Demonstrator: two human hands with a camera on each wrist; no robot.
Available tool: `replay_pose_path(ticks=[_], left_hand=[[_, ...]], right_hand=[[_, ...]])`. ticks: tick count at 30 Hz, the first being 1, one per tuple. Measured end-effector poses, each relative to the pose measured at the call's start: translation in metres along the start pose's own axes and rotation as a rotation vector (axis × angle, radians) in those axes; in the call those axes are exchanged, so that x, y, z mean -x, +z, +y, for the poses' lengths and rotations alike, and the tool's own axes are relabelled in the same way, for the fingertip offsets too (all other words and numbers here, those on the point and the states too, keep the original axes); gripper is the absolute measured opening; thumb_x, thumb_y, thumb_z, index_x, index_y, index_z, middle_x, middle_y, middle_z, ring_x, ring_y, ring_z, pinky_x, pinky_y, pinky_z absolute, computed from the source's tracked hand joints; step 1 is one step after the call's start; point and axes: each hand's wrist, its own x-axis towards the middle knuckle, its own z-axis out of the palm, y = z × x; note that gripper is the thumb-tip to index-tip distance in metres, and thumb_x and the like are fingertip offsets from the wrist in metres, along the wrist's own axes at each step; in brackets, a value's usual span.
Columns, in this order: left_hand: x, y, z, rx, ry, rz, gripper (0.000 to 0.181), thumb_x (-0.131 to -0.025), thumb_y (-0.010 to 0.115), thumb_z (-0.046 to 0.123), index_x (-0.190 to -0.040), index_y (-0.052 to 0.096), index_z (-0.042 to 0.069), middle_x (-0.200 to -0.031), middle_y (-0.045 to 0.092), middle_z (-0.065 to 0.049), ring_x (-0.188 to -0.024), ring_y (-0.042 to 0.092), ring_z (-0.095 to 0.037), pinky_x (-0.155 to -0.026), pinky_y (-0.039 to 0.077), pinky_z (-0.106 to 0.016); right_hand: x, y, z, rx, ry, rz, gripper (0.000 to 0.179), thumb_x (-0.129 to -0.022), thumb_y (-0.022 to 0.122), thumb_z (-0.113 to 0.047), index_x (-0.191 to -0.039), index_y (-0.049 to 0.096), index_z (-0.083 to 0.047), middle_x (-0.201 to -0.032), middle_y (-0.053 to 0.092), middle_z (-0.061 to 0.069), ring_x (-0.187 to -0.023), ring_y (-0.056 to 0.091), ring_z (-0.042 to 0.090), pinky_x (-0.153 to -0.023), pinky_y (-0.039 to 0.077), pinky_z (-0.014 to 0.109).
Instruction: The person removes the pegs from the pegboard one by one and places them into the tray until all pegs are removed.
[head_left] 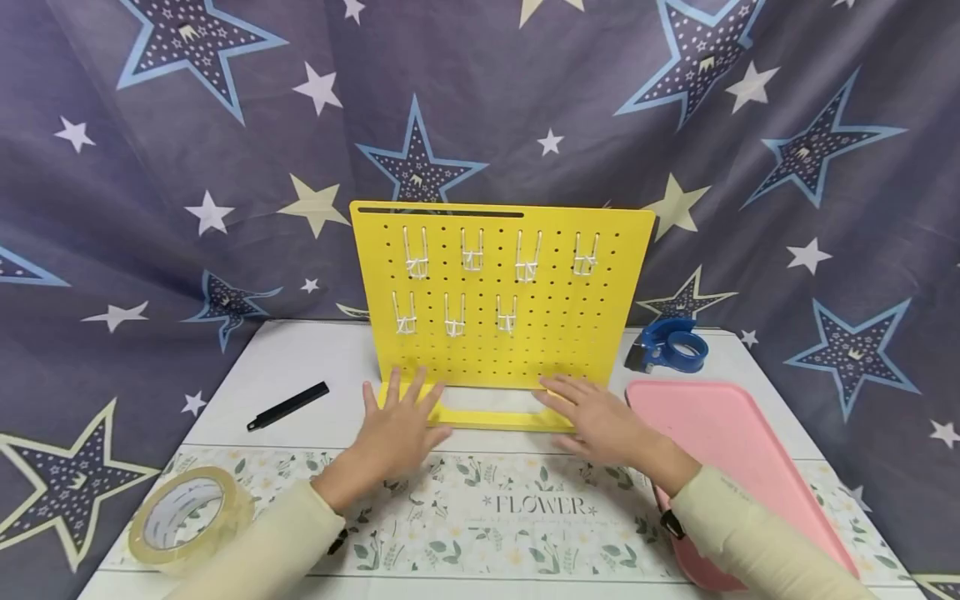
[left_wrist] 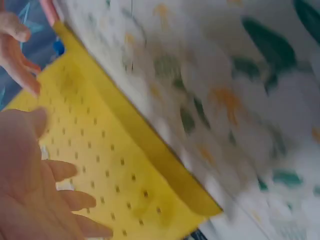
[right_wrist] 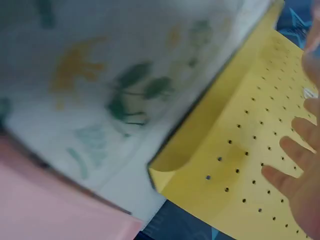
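A yellow pegboard [head_left: 555, 342] stands upright on its flat yellow base [head_left: 502, 419] at the middle of the table. Several white wire hooks [head_left: 527, 272] hang on it in two rows. My left hand [head_left: 393, 437], fingers spread, is over the left end of the base. At the right end is my right hand [head_left: 603, 423], its fingers extended towards the board. Neither hand holds anything; whether the fingertips touch the board or base I cannot tell. Both wrist views show the palms facing the pegboard [left_wrist: 100, 165] with the fingers apart.
A pink tray [head_left: 720, 417] lies right, partly under the right forearm. Behind it stands a blue tape dispenser [head_left: 684, 351]. On the left are a black utility knife [head_left: 288, 406] and a roll of clear tape [head_left: 240, 508]. A starry curtain [head_left: 480, 83] hangs behind the table.
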Motion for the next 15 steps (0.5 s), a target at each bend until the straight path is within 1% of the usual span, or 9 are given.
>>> replay_pose_path(ticks=[2,3,5,6,7,9,10,12,15], left_hand=[[0.000,-0.007,-0.012,0.052,-0.019,0.052,0.063,-0.102,0.057,0.046,-0.155,0.042,0.016,-0.167,0.026,-0.015,-0.152,0.022,-0.050,-0.114,0.016,-0.079],[0.001,-0.010,-0.018,0.077,-0.032,0.078,0.058,-0.101,0.060,0.040,-0.151,0.048,0.012,-0.165,0.032,-0.016,-0.149,0.030,-0.050,-0.113,0.026,-0.076],[0.003,-0.019,-0.032,0.121,-0.077,0.141,0.047,-0.100,0.062,0.030,-0.142,0.057,0.010,-0.156,0.045,-0.018,-0.139,0.048,-0.047,-0.103,0.046,-0.067],[0.003,-0.025,-0.039,0.144,-0.111,0.173,0.043,-0.099,0.061,0.027,-0.139,0.060,0.009,-0.152,0.051,-0.018,-0.132,0.054,-0.046,-0.096,0.053,-0.062],[0.004,-0.030,-0.045,0.170,-0.147,0.210,0.041,-0.100,0.060,0.025,-0.137,0.062,0.009,-0.147,0.055,-0.019,-0.127,0.059,-0.045,-0.088,0.057,-0.058],[0.003,-0.042,-0.057,0.206,-0.204,0.297,0.036,-0.100,0.059,0.022,-0.133,0.064,0.009,-0.136,0.063,-0.019,-0.114,0.065,-0.042,-0.074,0.059,-0.053],[0.002,-0.047,-0.062,0.224,-0.225,0.340,0.036,-0.100,0.058,0.021,-0.133,0.064,0.009,-0.132,0.065,-0.019,-0.111,0.067,-0.041,-0.073,0.058,-0.052],[-0.003,-0.059,-0.069,0.278,-0.238,0.410,0.036,-0.102,0.058,0.021,-0.135,0.062,0.007,-0.131,0.064,-0.020,-0.110,0.067,-0.040,-0.078,0.057,-0.053],[-0.015,-0.075,-0.077,0.383,-0.242,0.469,0.042,-0.103,0.057,0.021,-0.140,0.055,0.004,-0.134,0.060,-0.020,-0.114,0.065,-0.038,-0.090,0.055,-0.053]], right_hand=[[-0.006,-0.007,0.002,0.011,0.016,0.096,0.063,-0.093,0.073,-0.036,-0.146,0.053,-0.009,-0.145,0.059,0.014,-0.131,0.059,0.035,-0.107,0.049,0.054],[-0.008,-0.012,0.004,0.010,0.032,0.138,0.059,-0.092,0.074,-0.034,-0.142,0.057,-0.009,-0.139,0.063,0.013,-0.124,0.063,0.033,-0.104,0.052,0.052],[-0.014,-0.021,0.009,-0.002,0.074,0.205,0.052,-0.091,0.075,-0.030,-0.136,0.062,-0.009,-0.129,0.068,0.013,-0.115,0.067,0.032,-0.097,0.056,0.050],[-0.017,-0.026,0.012,-0.007,0.100,0.230,0.050,-0.091,0.075,-0.029,-0.134,0.063,-0.009,-0.127,0.069,0.012,-0.113,0.068,0.032,-0.094,0.057,0.049],[-0.019,-0.032,0.015,-0.022,0.126,0.254,0.047,-0.091,0.075,-0.028,-0.133,0.064,-0.008,-0.125,0.070,0.012,-0.111,0.069,0.032,-0.092,0.058,0.048],[-0.025,-0.043,0.023,-0.050,0.186,0.301,0.044,-0.092,0.074,-0.025,-0.130,0.064,-0.008,-0.122,0.070,0.012,-0.106,0.069,0.031,-0.086,0.059,0.047],[-0.027,-0.049,0.027,-0.065,0.215,0.330,0.042,-0.092,0.074,-0.024,-0.129,0.064,-0.008,-0.120,0.071,0.012,-0.105,0.069,0.030,-0.085,0.060,0.047],[-0.033,-0.060,0.035,-0.093,0.267,0.401,0.038,-0.092,0.074,-0.019,-0.127,0.064,-0.007,-0.115,0.071,0.011,-0.099,0.069,0.029,-0.081,0.060,0.046],[-0.043,-0.072,0.046,-0.134,0.322,0.538,0.028,-0.092,0.073,-0.012,-0.119,0.067,-0.004,-0.104,0.071,0.012,-0.092,0.068,0.028,-0.078,0.060,0.045]])
